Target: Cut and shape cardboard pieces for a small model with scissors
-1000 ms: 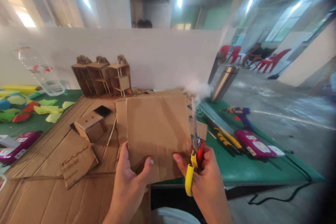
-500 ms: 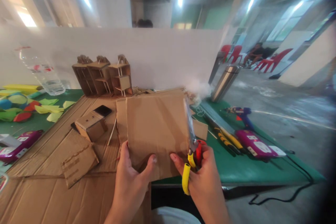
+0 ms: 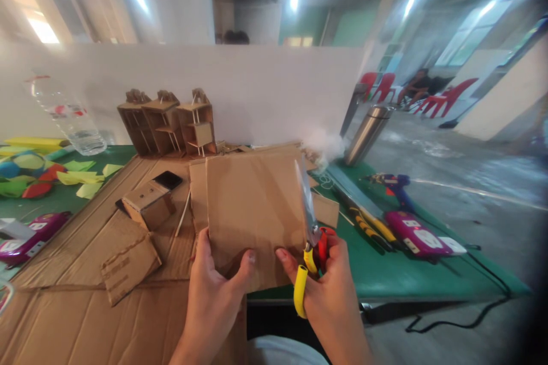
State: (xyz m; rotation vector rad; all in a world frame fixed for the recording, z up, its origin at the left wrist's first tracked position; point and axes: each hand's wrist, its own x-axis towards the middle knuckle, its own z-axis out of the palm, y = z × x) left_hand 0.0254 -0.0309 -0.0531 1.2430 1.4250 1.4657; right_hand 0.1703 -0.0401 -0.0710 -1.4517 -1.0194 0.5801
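A flat rectangular piece of cardboard (image 3: 254, 205) is held up in front of me by its lower edge. My left hand (image 3: 220, 279) grips its lower left corner, thumb on the near face and fingers mostly hidden behind. My right hand (image 3: 327, 282) holds a pair of scissors (image 3: 311, 228) with red and yellow handles, its thumb pressed on the cardboard's lower right. The scissor blades point up along the right edge of the piece; whether they touch it I cannot tell.
Large cardboard sheets (image 3: 115, 319) cover the table's left side, bearing a small cardboard box (image 3: 149, 205) and a phone (image 3: 168, 180). Cardboard shelf models (image 3: 166, 125) stand behind. Cutters (image 3: 370, 228), a glue gun (image 3: 396, 185), a purple power strip (image 3: 417, 234) and a steel flask (image 3: 369, 134) are at right.
Almost nothing differs. My right hand and the scissors have shifted slightly left, and the right side of the cardboard has tilted a little.
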